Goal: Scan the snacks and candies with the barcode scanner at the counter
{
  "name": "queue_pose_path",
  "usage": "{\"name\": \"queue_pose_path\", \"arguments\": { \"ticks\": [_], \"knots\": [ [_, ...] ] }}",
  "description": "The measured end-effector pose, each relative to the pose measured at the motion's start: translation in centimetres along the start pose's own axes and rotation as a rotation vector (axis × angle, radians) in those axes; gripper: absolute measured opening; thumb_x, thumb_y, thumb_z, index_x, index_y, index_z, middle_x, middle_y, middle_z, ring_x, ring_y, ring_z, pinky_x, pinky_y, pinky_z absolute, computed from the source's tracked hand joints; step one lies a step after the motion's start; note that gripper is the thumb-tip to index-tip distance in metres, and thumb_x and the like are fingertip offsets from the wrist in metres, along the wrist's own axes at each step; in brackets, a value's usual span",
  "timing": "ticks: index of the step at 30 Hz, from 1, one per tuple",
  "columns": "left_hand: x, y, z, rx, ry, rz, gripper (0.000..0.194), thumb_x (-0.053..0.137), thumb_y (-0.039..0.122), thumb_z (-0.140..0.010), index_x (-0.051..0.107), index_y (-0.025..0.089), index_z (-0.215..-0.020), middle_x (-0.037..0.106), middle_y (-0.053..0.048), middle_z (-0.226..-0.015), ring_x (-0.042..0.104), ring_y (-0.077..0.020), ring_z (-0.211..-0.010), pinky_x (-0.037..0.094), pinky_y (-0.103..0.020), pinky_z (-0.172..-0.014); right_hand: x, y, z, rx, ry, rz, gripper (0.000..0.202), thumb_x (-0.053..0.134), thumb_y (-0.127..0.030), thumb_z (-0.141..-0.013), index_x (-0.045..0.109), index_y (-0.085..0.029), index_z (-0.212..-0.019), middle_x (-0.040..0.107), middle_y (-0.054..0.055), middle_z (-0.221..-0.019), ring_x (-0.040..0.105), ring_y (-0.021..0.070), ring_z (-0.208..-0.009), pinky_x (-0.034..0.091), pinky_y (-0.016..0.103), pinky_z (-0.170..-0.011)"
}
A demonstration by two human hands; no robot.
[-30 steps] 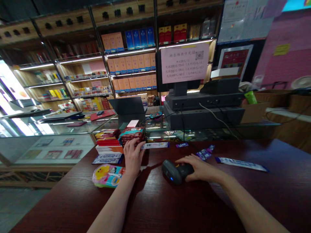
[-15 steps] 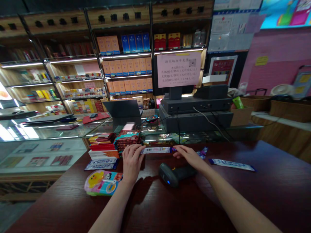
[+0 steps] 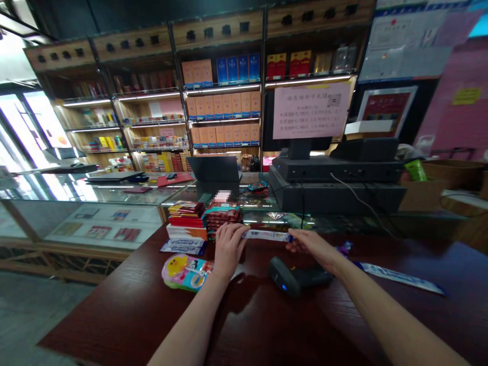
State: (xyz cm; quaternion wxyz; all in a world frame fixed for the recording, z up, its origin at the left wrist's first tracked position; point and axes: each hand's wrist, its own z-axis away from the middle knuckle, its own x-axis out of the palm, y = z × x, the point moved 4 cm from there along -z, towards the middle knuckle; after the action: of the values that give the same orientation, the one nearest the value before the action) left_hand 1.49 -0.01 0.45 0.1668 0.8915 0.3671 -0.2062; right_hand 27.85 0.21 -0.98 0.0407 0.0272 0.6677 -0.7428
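Note:
A slim white-and-blue stick packet (image 3: pixel 267 235) is stretched level between my two hands. My left hand (image 3: pixel 229 249) is closed on its left end, while my right hand (image 3: pixel 310 246) pinches the right end. Just below lies a dark barcode scanner (image 3: pixel 290 278) with a blue light, partly behind my right wrist. Similar packets (image 3: pixel 183 246) lie left of my left hand, above a colourful duck-printed pack (image 3: pixel 186 272) partly covered by that hand. A longer-looking white-and-blue packet (image 3: pixel 400 278) rests beyond my right forearm, near a small purple wrapper (image 3: pixel 345 248).
Stacked red packets (image 3: pixel 186 216) and brown-and-teal packets (image 3: pixel 223 216) stand at the back of the dark wooden table (image 3: pixel 125 325). Behind them are a glass counter, a monitor (image 3: pixel 310 112) with a pink notice, and a black cash drawer (image 3: pixel 335 195). Shelves of boxes line the wall.
The camera view has swung left, so everything sits farther right in the picture. Both hands still hold the stick packet; its right end now tips slightly lower.

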Motion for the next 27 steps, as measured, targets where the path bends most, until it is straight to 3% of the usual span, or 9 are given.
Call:
{"name": "queue_pose_path", "arguments": {
  "ticks": [5, 14, 19, 23, 27],
  "knots": [
    [0.0, -0.7, -0.7, -0.044, -0.051, 0.117, 0.033, 0.059, 0.012, -0.09, 0.061, 0.026, -0.12, 0.064, -0.006, -0.115, 0.061, -0.0192, -0.107, 0.048, -0.035, -0.094, 0.6, -0.1, 0.3, 0.05, 0.01, -0.104, 0.023, 0.063, -0.037, -0.093, 0.068, -0.015, -0.092, 0.078, 0.009, -0.081, 0.069, 0.0119, -0.066, 0.052, 0.02, -0.063],
    [-1.0, -2.6, -2.7, -0.139, -0.181, 0.393, 0.036, 0.061, 0.015, -0.087, 0.064, 0.025, -0.122, 0.059, -0.007, -0.122, 0.056, -0.0201, -0.121, 0.045, -0.038, -0.108, 1.9, -1.3, 0.5, 0.112, 0.058, -0.199, 0.017, 0.064, -0.031, -0.093, 0.069, -0.016, -0.089, 0.079, 0.009, -0.086, 0.071, 0.0114, -0.069, 0.052, 0.018, -0.063],
    [-2.8, -4.5, -3.1, -0.16, -0.208, 0.451, 0.029, 0.05, 0.021, -0.095, 0.068, 0.022, -0.117, 0.067, -0.008, -0.117, 0.06, -0.0195, -0.117, 0.045, -0.039, -0.106, 3.3, -2.3, 0.5, -0.02, -0.008, -0.157, 0.018, 0.073, -0.035, -0.085, 0.072, -0.017, -0.085, 0.079, 0.009, -0.09, 0.07, 0.0139, -0.073, 0.054, 0.022, -0.067],
    [-4.7, -6.1, -2.8, -0.206, -0.23, 0.471, 0.025, 0.05, 0.025, -0.094, 0.072, 0.022, -0.107, 0.072, -0.005, -0.11, 0.065, -0.0193, -0.108, 0.049, -0.035, -0.099, 5.2, -3.2, 0.5, -0.134, -0.092, -0.051, 0.032, 0.078, -0.044, -0.076, 0.075, -0.015, -0.09, 0.078, 0.01, -0.092, 0.07, 0.0176, -0.079, 0.055, 0.03, -0.079],
    [-6.5, -8.2, -2.2, -0.306, -0.286, 0.421, 0.024, 0.053, 0.03, -0.091, 0.072, 0.023, -0.105, 0.075, -0.004, -0.107, 0.068, -0.0202, -0.101, 0.052, -0.033, -0.094, 7.2, -4.4, 0.5, -0.226, -0.122, 0.08, 0.036, 0.075, -0.049, -0.076, 0.076, -0.016, -0.091, 0.078, 0.007, -0.09, 0.069, 0.0175, -0.078, 0.053, 0.032, -0.081]
  ]
}}
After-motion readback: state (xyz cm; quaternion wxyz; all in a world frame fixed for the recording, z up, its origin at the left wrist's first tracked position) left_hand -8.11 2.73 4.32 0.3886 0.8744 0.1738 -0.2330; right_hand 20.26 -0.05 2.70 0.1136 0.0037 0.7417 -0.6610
